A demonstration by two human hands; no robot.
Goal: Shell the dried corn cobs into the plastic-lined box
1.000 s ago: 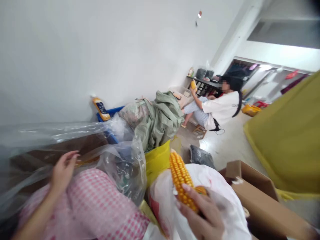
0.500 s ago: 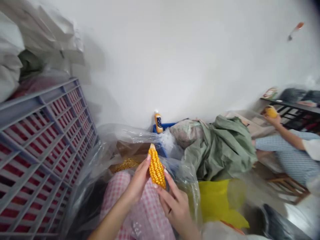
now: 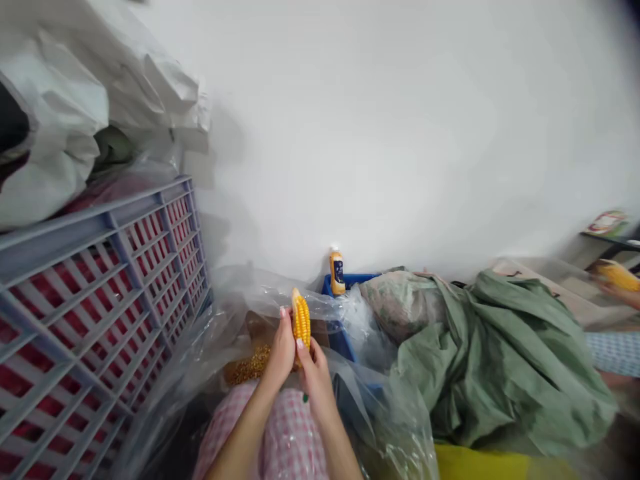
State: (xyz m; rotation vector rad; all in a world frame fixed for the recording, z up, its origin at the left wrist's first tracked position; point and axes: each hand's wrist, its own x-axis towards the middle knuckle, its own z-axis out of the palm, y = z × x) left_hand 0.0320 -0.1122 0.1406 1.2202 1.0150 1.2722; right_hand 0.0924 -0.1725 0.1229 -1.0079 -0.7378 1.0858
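An ear of corn [image 3: 303, 321] with yellow kernels stands nearly upright between my two hands, its pale tip pointing up. My left hand [image 3: 283, 345] grips its left side, fingers closed round it. My right hand [image 3: 315, 373] holds the lower end, with the thumb pressed on the kernels. A small green thing shows under the right palm, too small to name. Just beyond my knees, a heap of loose corn kernels [image 3: 254, 363] lies in a brown cardboard box [image 3: 260, 327] draped with clear plastic sheeting [image 3: 225, 283].
A purple-grey plastic crate [image 3: 135, 213] stands at left. A yellow bottle [image 3: 337, 272] stands by a blue bin [image 3: 345, 343]. Green cloth [image 3: 480, 353] covers sacks at right, with yellow material [image 3: 480, 462] below. At the far right edge, another person's hand [image 3: 623, 292] holds corn.
My view has swung left. The ear has turned more upright, and my hands have drawn closer together around it. The other person has moved mostly out of view.
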